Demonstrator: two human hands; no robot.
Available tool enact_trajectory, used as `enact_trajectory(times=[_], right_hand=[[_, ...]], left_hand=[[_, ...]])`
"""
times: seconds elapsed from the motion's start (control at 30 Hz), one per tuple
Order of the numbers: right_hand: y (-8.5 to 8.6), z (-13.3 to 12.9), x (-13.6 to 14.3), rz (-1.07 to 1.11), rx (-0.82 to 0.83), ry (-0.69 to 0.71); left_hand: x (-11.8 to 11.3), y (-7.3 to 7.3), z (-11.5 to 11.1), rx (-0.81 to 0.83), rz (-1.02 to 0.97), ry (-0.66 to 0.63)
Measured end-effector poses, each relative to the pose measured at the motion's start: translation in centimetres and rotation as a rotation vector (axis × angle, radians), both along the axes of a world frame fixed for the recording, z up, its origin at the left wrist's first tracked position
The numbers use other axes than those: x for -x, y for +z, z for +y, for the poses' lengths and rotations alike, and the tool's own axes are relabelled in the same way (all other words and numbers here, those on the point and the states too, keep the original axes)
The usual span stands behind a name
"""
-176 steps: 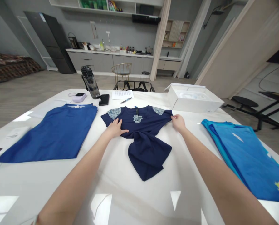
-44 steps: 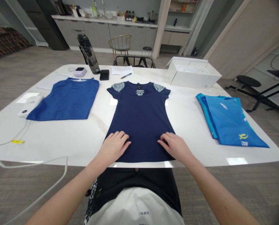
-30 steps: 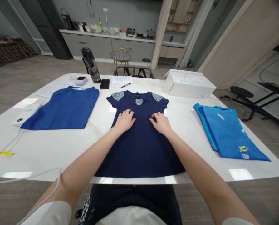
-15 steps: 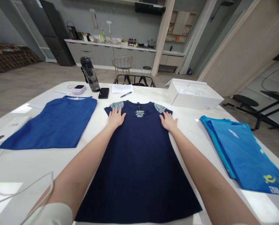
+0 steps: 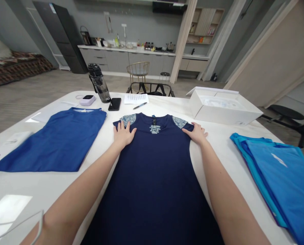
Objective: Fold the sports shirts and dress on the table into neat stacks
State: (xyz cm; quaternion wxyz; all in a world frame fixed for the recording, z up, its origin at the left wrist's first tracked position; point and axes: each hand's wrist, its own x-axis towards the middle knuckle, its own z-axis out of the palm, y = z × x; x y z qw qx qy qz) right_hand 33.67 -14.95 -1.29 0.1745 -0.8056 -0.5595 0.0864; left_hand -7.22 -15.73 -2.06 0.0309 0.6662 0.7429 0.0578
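Observation:
A navy short-sleeved shirt (image 5: 154, 177) lies spread flat on the white table (image 5: 213, 163), its collar at the far end and patterned patches on both shoulders. My left hand (image 5: 123, 136) rests on the left sleeve and shoulder edge, its fingers spread. At the right sleeve, my right hand (image 5: 198, 133) touches the outer edge, its thumb on the fabric and its fingers apart and slightly bent. The shirt's lower end runs out of view at the bottom.
A blue shirt (image 5: 57, 143) lies at left; folded bright-blue clothes (image 5: 282, 170) lie at right. Farther back are a water bottle (image 5: 101, 85), phone (image 5: 114, 104), pen (image 5: 140, 105), paper (image 5: 136, 98) and white box (image 5: 218, 114). A cable (image 5: 41, 217) crosses by my left forearm.
My right hand has moved outward from the shirt's right shoulder to the sleeve edge, which now lies farther out. My left hand has shifted slightly toward the left. The view has moved a little.

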Motion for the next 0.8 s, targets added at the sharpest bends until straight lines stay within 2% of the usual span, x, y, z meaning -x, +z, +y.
enact_trajectory(times=[0.1,0.2,0.27,0.37,0.47,0.63,0.7,0.8], right_hand=[[0.0,0.2,-0.3,0.02,-0.009,-0.012],[0.1,0.4,-0.4,0.025,0.023,-0.028],[0.3,0.7,-0.5,0.025,0.038,-0.036],[0.7,1.1,-0.8,0.057,0.055,-0.052],[0.9,1.1,-1.1,0.132,0.086,-0.102],[0.8,1.0,-1.4,0.233,0.0,-0.085],[1.2,1.3,-1.3,0.385,-0.038,-0.047],[2.6,1.6,-1.0,0.674,-0.016,0.031]], left_hand=[[-0.7,0.8,0.1,-0.043,0.021,0.006],[-3.2,2.1,0.2,-0.198,-0.019,-0.076],[-6.0,3.0,0.5,-0.239,-0.133,-0.21],[-11.2,4.0,1.1,-0.13,-0.348,-0.441],[-16.2,4.6,1.2,-0.056,-0.366,-0.557],[-22.5,4.3,-1.2,-0.091,-0.281,-0.577],[-24.5,4.0,-2.5,-0.116,-0.29,-0.542],[-27.0,3.8,-3.5,-0.127,-0.34,-0.406]])
